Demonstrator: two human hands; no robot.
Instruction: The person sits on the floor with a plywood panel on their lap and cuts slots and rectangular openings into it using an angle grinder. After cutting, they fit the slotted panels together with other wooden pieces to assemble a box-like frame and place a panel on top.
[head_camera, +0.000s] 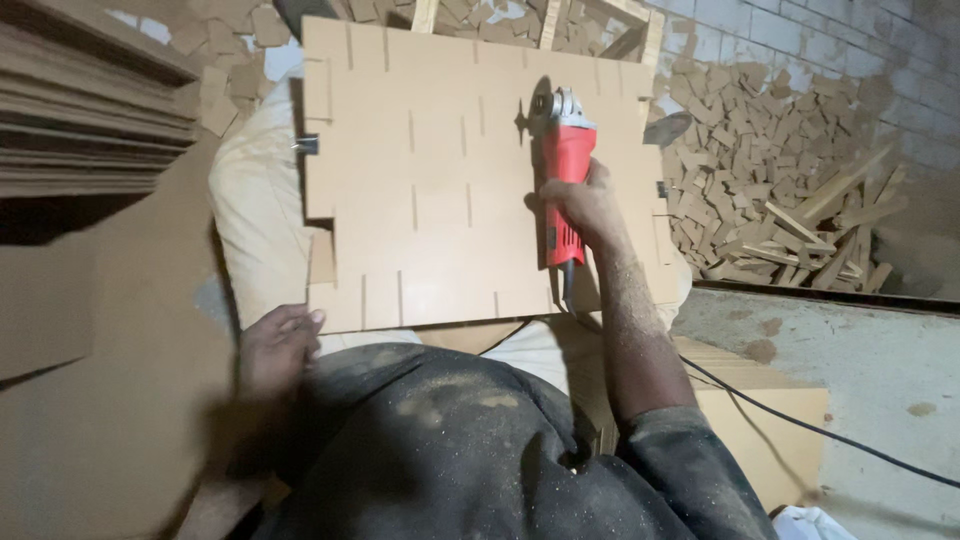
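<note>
My right hand (588, 206) grips a red angle grinder (563, 160) by its body, its grey head pointing away from me over a tan fibreboard panel (440, 180). The panel lies flat, cut with several narrow slots along its edges and middle. The grinder's disc sits near the panel's upper right area. My left hand (277, 345) rests at the panel's near left corner, fingers curled against the edge, holding nothing. Sawdust covers my right forearm and dark shirt.
A black power cord (800, 425) trails from the grinder to the right across the concrete floor. A heap of small wood offcuts (770, 170) lies at the right. Stacked boards (90, 110) stand at the upper left. A white sack (250, 210) lies under the panel.
</note>
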